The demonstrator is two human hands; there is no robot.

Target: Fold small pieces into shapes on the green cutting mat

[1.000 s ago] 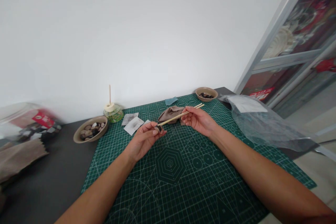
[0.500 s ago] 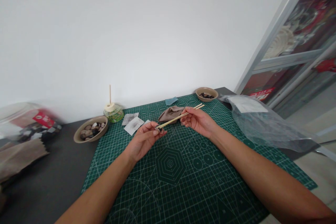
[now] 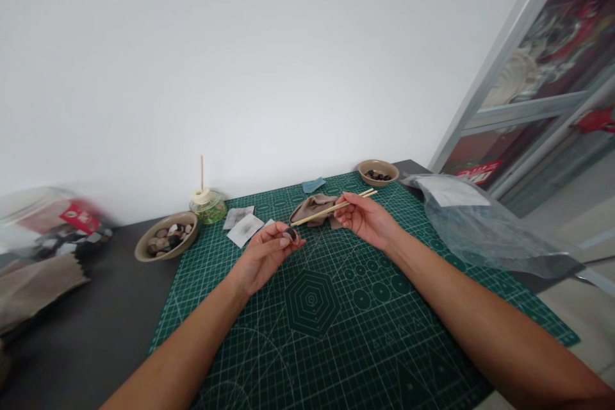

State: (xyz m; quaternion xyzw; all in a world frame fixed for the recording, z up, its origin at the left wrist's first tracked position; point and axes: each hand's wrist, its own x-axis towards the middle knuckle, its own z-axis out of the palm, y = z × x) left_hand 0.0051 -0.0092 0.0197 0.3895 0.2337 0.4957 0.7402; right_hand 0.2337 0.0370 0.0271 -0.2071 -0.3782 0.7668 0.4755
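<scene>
Between the thumb and fingers of my left hand (image 3: pixel 269 251) is a small dark, roundish piece (image 3: pixel 289 234), with a paler lower edge. My right hand (image 3: pixel 362 218) grips a pair of light wooden chopsticks (image 3: pixel 317 214), whose tips point down-left and end close above the dark piece. Both hands are raised over the green cutting mat (image 3: pixel 312 301). Behind the chopsticks lies a crumpled brown cloth (image 3: pixel 307 206).
At left are a brown bowl of mixed dark and tan pieces (image 3: pixel 141 250), a green diffuser bottle (image 3: pixel 207 208) and white packets (image 3: pixel 244 229). A second bowl (image 3: pixel 378 180) stands at the back right, beside a clear plastic bag (image 3: pixel 475 230).
The chopsticks and my right hand have moved slightly up and right. Their tips have drawn back from the dark piece, which now shows more; my left hand is nearly still.
</scene>
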